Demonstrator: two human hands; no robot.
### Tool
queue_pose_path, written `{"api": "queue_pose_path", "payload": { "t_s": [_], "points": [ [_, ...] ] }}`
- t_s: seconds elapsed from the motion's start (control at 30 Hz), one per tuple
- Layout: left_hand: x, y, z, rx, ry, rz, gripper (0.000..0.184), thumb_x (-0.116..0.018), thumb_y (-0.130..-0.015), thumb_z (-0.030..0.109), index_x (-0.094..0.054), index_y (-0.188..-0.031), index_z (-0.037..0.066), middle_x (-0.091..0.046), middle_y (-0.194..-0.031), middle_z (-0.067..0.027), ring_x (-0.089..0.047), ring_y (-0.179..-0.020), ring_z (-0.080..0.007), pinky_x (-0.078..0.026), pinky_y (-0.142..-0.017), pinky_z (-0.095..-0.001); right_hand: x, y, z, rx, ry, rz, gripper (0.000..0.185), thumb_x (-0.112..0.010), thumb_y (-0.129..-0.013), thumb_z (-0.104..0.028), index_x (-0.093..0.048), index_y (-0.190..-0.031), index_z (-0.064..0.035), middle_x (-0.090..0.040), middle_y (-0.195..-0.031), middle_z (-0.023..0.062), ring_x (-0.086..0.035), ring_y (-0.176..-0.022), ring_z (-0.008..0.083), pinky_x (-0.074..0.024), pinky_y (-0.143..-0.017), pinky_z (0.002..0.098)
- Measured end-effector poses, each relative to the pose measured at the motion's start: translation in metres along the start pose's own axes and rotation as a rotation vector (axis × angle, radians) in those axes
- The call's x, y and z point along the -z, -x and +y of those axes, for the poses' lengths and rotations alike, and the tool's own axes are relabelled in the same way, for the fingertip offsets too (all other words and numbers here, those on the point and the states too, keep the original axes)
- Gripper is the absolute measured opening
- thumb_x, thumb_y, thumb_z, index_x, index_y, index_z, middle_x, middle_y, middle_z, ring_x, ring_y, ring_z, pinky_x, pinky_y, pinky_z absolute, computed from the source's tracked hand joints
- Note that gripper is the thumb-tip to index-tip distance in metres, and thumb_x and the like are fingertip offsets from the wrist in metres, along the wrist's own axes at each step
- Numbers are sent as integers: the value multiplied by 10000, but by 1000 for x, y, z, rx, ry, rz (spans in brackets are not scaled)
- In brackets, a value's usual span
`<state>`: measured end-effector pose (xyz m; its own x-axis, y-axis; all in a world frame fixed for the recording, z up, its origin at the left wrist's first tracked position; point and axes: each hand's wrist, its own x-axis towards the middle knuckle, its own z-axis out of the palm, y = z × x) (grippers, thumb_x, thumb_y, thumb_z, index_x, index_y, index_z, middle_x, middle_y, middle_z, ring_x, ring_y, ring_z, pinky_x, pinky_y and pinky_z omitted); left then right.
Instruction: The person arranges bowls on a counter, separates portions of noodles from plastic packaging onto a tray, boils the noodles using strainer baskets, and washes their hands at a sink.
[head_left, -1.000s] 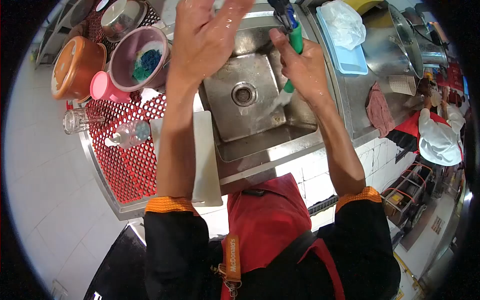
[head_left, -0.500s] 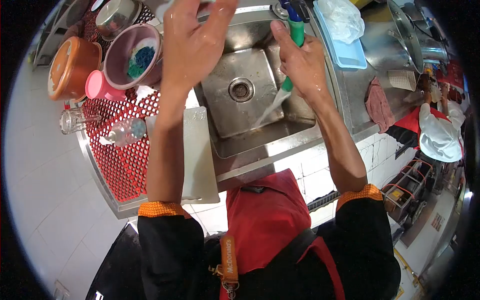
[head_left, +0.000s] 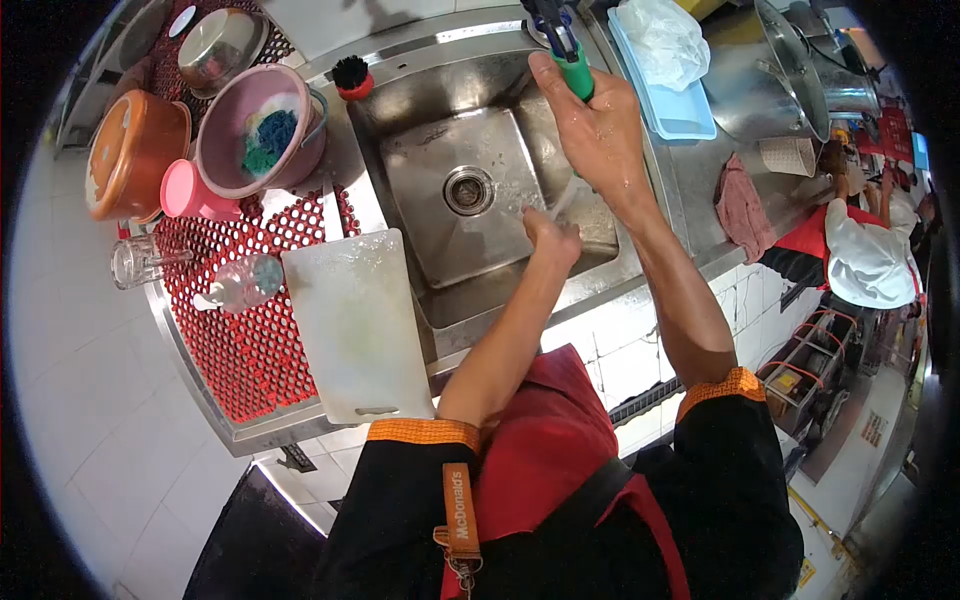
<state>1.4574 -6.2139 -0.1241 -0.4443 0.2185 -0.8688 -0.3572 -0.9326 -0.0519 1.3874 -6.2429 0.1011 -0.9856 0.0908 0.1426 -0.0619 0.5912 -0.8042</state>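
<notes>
My right hand (head_left: 603,135) is closed around a short green hose (head_left: 574,76) hanging from a dark blue fitting (head_left: 553,27) over the sink (head_left: 432,240). Water runs down from below that hand. My left hand (head_left: 552,240) is low in the basin, wet and beside the stream. Its fingers are mostly turned away and blurred, so whether it holds anything does not show. The round drain (head_left: 468,190) lies to its upper left. Left of the basin a white cutting board (head_left: 356,325) lies on the red perforated mat (head_left: 230,360), a knife blade (head_left: 332,212) above it.
A pink bucket (head_left: 225,150) with scouring pads, a pink dipper (head_left: 183,190), an orange tub (head_left: 140,150), a glass mug (head_left: 140,262) and a clear bottle (head_left: 245,284) stand left. A red-rimmed brush (head_left: 353,78) sits behind. Right are a blue tray (head_left: 685,115), a cloth (head_left: 742,210) and a co-worker (head_left: 870,255).
My left hand has come down from the upper left into the basin, uncovering the cutting board and brush. My right hand still grips the hose, slightly higher in the view.
</notes>
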Motion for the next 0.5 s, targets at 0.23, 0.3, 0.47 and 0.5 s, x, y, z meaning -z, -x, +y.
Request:
{"api": "queue_pose_path", "payload": {
  "t_s": [0.23, 0.3, 0.47, 0.5],
  "points": [
    [-32, 37, 18, -43, 175, -129, 583, -125, -931, 445, -236, -1373, 81, -271, -1399, -130, -304, -1279, -318, -267, -1050, -497, 4, -2, -2, -28, 81, 14, 346, -617, -817, -272, -562, -652, 27, -481, -486, 130, -437, -439, 196, -373, -472, 359],
    [-46, 45, 36, 16, 240, -180, 572, -134, -933, 435, -215, -1384, 91, -257, -1410, -134, -282, -1294, -319, -251, -1057, -501, 1, -4, 1, 29, 75, 42, 346, -617, -816, -269, -558, -648, 28, -476, -483, 131, -427, -435, 195, -369, -469, 359],
    [-59, 59, 58, 104, 25, -155, 540, -229, -933, 375, -186, -1399, 105, -390, -1289, -132, -401, -1193, -286, -294, -1024, -508, -9, -1, 3, 43, -24, 72, 480, -599, -858, -365, -453, -537, -40, -352, -468, -41, -295, -476, 65, -253, -421, 278],
    [-50, 55, 68, 0, -82, -128, 505, -279, -923, 341, -229, -1368, 107, -439, -1154, -101, -449, -1057, -247, -350, -948, -494, -13, -1, 2, -15, -112, 67, 455, -602, -859, -347, -471, -544, -46, -362, -477, -51, -297, -474, 54, -247, -418, 267]
  ]
}}
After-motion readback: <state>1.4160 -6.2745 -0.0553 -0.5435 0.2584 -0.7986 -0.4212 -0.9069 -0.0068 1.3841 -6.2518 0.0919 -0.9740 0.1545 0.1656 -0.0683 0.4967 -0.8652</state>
